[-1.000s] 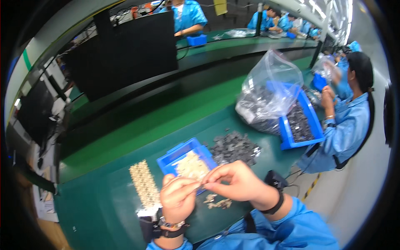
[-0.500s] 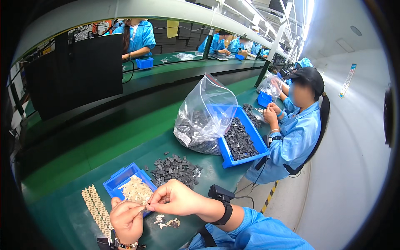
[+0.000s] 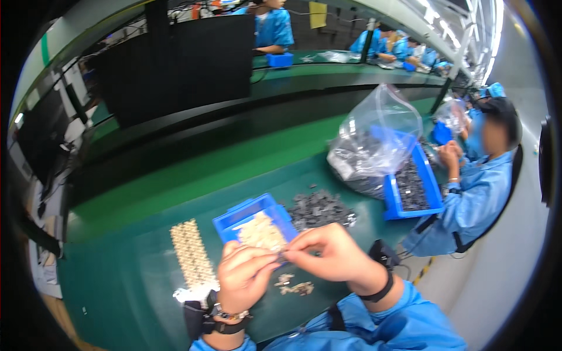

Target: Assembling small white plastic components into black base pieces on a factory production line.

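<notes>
My left hand (image 3: pixel 241 279) and my right hand (image 3: pixel 328 253) meet fingertip to fingertip in front of a blue tray. Both are closed in a pinch around a small dark piece (image 3: pixel 281 256), blurred and mostly covered by fingers. Pale beige small parts (image 3: pixel 261 231) fill the blue tray (image 3: pixel 230 223) just beyond my hands. To its right lies a loose heap of dark grey plastic pieces (image 3: pixel 319 210). Rows of beige pieces (image 3: pixel 192 251) lie beside my left hand. A few small light and brownish bits (image 3: pixel 294 286) are scattered below my right hand.
A clear plastic bag of dark pieces (image 3: pixel 366 152) stands at the right, against a larger blue bin (image 3: pixel 432 196) of similar pieces. A co-worker in blue (image 3: pixel 477 187) sits beyond it. A black panel (image 3: pixel 175 67) and a raised ledge line the far side.
The view has swung left, so the bench and its contents appear farther right in the picture. My hands remain pinched together over the same spot by the tray.
</notes>
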A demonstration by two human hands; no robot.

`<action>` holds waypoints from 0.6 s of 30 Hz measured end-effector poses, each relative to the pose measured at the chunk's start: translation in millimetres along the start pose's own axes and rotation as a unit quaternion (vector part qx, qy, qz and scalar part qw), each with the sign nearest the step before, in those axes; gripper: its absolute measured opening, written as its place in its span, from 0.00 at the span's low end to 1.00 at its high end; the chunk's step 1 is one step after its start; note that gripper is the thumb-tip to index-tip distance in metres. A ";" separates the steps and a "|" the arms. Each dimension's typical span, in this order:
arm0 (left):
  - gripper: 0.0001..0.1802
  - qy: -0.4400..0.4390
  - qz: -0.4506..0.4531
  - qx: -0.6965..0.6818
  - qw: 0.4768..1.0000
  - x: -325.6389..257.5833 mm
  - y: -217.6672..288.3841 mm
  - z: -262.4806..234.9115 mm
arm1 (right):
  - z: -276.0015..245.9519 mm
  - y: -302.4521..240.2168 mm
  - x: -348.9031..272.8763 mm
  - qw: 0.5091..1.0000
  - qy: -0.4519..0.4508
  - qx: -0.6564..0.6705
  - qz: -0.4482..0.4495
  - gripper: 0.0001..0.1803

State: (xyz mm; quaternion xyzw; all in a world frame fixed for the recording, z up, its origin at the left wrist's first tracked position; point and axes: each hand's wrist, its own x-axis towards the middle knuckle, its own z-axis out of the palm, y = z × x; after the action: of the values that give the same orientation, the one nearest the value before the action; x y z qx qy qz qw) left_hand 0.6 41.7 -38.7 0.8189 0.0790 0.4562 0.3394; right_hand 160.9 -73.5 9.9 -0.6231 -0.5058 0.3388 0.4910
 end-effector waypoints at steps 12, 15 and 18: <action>0.09 -0.005 0.019 -0.006 1.000 -1.6 3.0 -5.8 | 2.3 4.3 -1.3 0.998 -0.007 0.067 0.009 0.05; 0.09 -0.007 0.023 -0.009 1.000 -1.2 3.0 -6.0 | 1.4 6.0 -1.7 0.998 -0.007 0.061 0.003 0.04; 0.09 -0.011 0.030 -0.013 0.999 -0.4 2.6 -6.0 | 0.6 5.7 -1.6 0.999 -0.007 0.047 -0.003 0.04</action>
State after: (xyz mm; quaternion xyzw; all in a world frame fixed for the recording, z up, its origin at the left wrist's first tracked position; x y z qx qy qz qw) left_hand -4.9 42.4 -35.2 0.8213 0.0446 0.4582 0.3369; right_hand 161.7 -75.0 4.2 -0.5956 -0.4948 0.3647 0.5171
